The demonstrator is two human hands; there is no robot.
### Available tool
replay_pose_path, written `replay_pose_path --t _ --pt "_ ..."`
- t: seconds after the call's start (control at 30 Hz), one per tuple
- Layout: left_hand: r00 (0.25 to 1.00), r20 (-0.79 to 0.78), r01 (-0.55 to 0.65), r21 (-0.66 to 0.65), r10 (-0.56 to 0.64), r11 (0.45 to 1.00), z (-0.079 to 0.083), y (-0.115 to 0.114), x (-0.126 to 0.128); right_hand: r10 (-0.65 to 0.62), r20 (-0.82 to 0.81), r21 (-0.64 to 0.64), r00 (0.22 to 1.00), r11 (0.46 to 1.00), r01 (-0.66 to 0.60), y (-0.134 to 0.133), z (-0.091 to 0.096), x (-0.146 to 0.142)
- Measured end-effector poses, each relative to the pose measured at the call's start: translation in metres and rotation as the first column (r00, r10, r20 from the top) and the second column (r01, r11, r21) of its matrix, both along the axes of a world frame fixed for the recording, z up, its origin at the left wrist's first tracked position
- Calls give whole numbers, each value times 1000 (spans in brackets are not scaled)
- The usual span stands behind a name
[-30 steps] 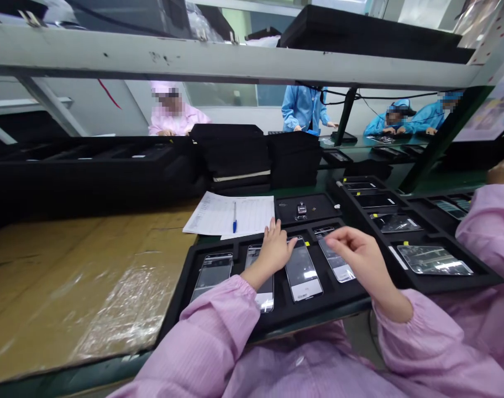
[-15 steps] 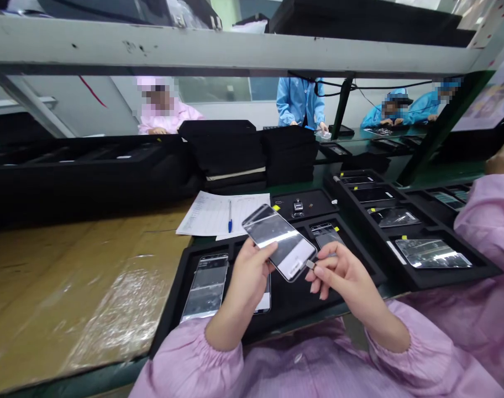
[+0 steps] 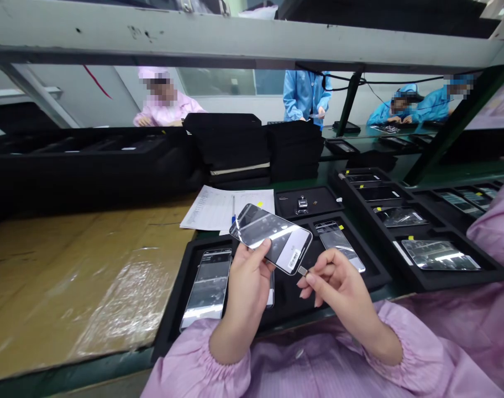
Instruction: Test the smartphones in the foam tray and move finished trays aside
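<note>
Head cam shows the left hand (image 3: pixel 246 279) gripping a phone (image 3: pixel 271 237), now lifted out of the black tray (image 3: pixel 175 287) and tilted flatter than half a second ago. A second back it was lying in its slot. The right hand (image 3: pixel 335 279) pinches a small plug (image 3: pixel 302 271) right at the phone's lower corner, touching or nearly so. Looks like the plug is being lined up with the port. Two other phones (image 3: pixel 208 284) sit in the tray.
</note>
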State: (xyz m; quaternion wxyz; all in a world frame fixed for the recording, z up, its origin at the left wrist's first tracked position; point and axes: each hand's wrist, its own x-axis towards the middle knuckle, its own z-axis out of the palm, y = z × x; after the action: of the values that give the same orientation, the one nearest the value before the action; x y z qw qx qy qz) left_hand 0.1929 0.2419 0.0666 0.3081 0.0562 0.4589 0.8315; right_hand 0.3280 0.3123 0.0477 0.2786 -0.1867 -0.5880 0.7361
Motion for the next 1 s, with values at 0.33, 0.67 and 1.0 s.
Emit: replay_pose_path --t 0.33,0.67,1.0 --pt "974 -216 -59 74 74 995 -1 -2 7 20 10 -40 1000 999 -20 5 -3 -4" --pt "974 -212 64 -92 -82 994 -13 2 2 96 402 296 911 928 -228 48 -8 -17" --pt "834 -206 314 -587 -512 746 -63 40 -11 -516 677 687 525 699 -200 233 -17 -120"
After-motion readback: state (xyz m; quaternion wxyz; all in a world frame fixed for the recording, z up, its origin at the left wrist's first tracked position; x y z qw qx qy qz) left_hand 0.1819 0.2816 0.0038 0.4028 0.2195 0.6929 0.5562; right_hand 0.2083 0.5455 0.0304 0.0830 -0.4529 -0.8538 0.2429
